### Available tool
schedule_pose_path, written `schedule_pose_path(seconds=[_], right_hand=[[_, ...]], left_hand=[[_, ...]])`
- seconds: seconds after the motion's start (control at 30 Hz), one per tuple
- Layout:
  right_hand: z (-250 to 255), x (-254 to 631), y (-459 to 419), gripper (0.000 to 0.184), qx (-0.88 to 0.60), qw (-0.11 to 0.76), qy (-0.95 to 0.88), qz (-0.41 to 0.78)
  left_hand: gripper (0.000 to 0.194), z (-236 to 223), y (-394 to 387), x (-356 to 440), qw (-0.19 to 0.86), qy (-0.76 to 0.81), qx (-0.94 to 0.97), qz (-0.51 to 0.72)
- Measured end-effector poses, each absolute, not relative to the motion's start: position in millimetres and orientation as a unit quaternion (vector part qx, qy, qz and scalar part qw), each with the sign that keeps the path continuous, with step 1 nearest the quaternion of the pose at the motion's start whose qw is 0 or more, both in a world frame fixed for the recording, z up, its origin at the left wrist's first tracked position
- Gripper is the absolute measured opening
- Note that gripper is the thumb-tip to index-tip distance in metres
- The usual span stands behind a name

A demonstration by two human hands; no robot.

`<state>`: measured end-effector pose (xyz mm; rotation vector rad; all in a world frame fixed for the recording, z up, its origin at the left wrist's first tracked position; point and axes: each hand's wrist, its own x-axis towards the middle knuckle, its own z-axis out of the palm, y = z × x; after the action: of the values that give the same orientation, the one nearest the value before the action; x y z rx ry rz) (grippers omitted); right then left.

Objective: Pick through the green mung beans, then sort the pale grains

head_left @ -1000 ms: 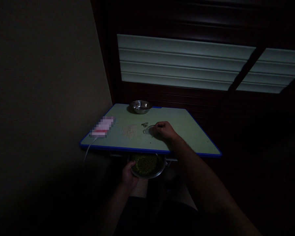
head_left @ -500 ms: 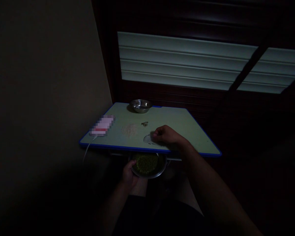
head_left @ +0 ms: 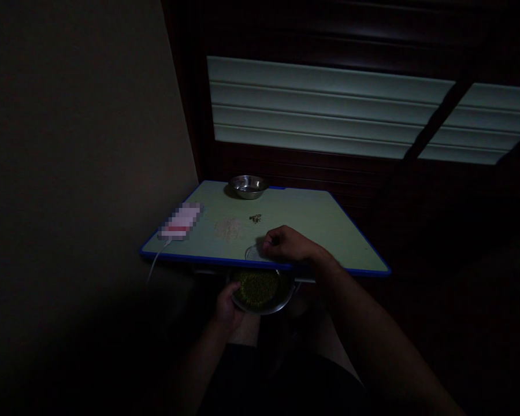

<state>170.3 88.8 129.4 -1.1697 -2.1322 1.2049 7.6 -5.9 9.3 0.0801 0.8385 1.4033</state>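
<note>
My left hand (head_left: 229, 306) is closed on the rim of a metal bowl (head_left: 272, 311), its thumb over the edge. The bowl sits just below the table's front edge and holds small green grains that look like mung beans (head_left: 256, 288). Above it, my right hand (head_left: 283, 244) is closed on a thin see-through piece (head_left: 253, 253) with a rounded edge. That piece lies against the tabletop at the front edge; its exact kind is unclear in the dim light. A small cluster of dark grains (head_left: 255, 218) and a pale scattered patch (head_left: 228, 229) are on the table nearby.
The pale green table (head_left: 316, 214) has a blue rim. An empty-looking metal bowl (head_left: 248, 188) stands at its back. A pixelated phone-like object (head_left: 181, 221) with a white cable (head_left: 155, 263) lies on the left. A wall (head_left: 112, 115) and slatted wood panels (head_left: 320, 110) enclose the table.
My right hand has drawn the see-through piece slightly left and toward the table's front edge, over the bowl. My left hand and the bowl have stayed in place.
</note>
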Motion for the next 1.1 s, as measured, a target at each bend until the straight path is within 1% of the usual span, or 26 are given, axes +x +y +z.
schedule_pose_path(seconds=[0.07, 0.13, 0.23, 0.3, 0.4, 0.6, 0.7, 0.93, 1.1], right_hand=[[128.0, 168.0, 100.3, 0.015, -0.424, 0.249, -0.748, 0.446], [125.8, 165.2, 115.6, 0.012, -0.453, 0.3, -0.727, 0.419], [118.8, 162.5, 137.9, 0.005, -0.509, 0.397, -0.716, 0.266], [111.7, 162.7, 147.3, 0.006, -0.535, 0.418, -0.71, 0.185], [101.0, 164.8, 152.5, 0.013, -0.55, 0.425, -0.706, 0.137], [92.6, 167.3, 156.3, 0.02, -0.537, 0.43, -0.713, 0.135], [90.7, 167.7, 161.0, 0.021, -0.537, 0.435, -0.708, 0.144], [91.6, 166.4, 164.9, 0.019, -0.532, 0.398, -0.735, 0.134], [94.3, 165.9, 162.0, 0.016, -0.515, 0.393, -0.749, 0.137]], left_hand=[[0.026, 9.5, -5.6, 7.7, 0.681, 0.377, 0.032, 0.627], [0.024, 8.9, -5.4, 7.4, 0.679, 0.379, 0.033, 0.628], [0.022, 7.6, -5.4, 6.8, 0.675, 0.369, 0.043, 0.637], [0.02, 6.9, -5.5, 6.3, 0.674, 0.371, 0.04, 0.637], [0.02, 6.4, -5.4, 6.1, 0.681, 0.377, 0.027, 0.627], [0.034, 6.2, -4.2, 5.8, 0.681, 0.348, 0.022, 0.643], [0.034, 5.4, -3.9, 5.0, 0.683, 0.353, 0.016, 0.639], [0.037, 4.1, -4.3, 3.9, 0.686, 0.348, 0.022, 0.639], [0.035, 6.6, -4.1, 4.7, 0.681, 0.362, 0.018, 0.636]])
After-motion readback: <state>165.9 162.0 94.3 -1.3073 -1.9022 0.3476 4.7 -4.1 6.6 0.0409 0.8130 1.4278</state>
